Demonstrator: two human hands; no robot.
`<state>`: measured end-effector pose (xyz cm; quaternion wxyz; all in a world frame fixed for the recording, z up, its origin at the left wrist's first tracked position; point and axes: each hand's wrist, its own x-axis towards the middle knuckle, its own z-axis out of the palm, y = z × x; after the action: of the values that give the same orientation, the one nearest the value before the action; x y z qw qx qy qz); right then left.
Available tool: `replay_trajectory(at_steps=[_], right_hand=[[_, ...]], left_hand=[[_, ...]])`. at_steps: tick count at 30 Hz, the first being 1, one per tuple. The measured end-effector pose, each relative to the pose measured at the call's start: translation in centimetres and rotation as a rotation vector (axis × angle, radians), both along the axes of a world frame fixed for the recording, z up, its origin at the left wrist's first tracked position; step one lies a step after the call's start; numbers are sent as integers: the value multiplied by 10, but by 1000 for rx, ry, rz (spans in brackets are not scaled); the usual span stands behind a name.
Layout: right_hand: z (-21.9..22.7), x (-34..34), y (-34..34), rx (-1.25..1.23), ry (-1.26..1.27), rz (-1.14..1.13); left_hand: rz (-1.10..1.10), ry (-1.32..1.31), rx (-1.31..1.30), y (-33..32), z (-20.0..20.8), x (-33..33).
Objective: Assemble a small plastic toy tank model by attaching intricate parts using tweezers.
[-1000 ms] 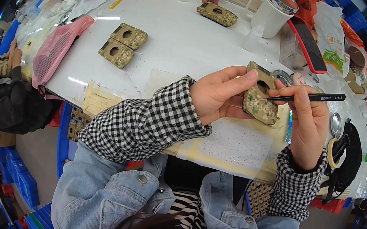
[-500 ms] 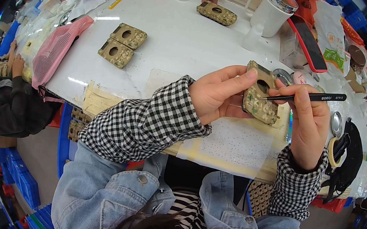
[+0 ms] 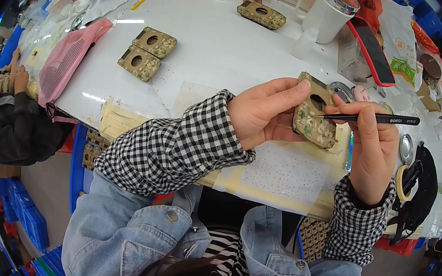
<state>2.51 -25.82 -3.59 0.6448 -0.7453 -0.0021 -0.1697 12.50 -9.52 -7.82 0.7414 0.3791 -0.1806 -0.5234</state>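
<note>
My left hand (image 3: 265, 113) grips a camouflage-painted toy tank hull (image 3: 310, 128) by its left side, thumb on top near the round hole. Black tweezers (image 3: 380, 119) lie between the closed fingers of my right hand (image 3: 371, 148); their pale tip touches or hovers just over the hull's top, I cannot tell which. Below both hands a white sheet with tiny dark dots (image 3: 285, 173) is spread on the table edge. Two matching hulls, an upper one (image 3: 160, 49) and a lower one (image 3: 130, 66), sit together at the left, and another hull (image 3: 255, 16) is at the far side.
A white mug (image 3: 324, 18) and a red-edged phone (image 3: 372, 54) stand at the back right. Tape (image 3: 404, 185) and a black pouch (image 3: 425, 179) lie to the right. A pink mesh bag (image 3: 70, 61) hangs over the left edge, near another person (image 3: 16, 124).
The tweezers have tilted slightly, their rear end dropping a little, while the tip stays at nearly the same spot. My left hand and the hull have barely moved.
</note>
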Motion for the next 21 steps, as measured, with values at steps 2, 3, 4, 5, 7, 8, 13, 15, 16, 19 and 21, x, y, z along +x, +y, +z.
replay_trajectory(at_steps=[2,3,4,5,7,8,13,15,16,19,21], right_hand=[[-1,0,0,-15,-10,5],[-1,0,0,-26,-10,6],[-2,0,0,-37,-11,6],[-2,0,0,-38,-14,7],[-3,0,-1,-41,-20,9],[-2,0,0,-21,-3,5],[0,-1,2,9,22,7],[-1,-1,0,-10,11,8],[-2,-1,-1,-20,6,9],[-3,-1,1,20,-19,3],[-2,-1,0,28,-45,7]], left_hand=[[9,11,-4,0,0,-1],[14,18,-4,0,-1,-1],[19,26,-4,-1,-1,-1],[17,25,-6,-1,-1,-1],[13,23,-9,-1,-1,-1],[14,23,-6,-1,-1,-1],[12,25,-3,-1,-1,-1],[12,21,-4,-1,-1,-1],[13,18,-4,-1,-1,-1],[17,21,17,0,0,-1],[24,20,14,0,1,-1]])
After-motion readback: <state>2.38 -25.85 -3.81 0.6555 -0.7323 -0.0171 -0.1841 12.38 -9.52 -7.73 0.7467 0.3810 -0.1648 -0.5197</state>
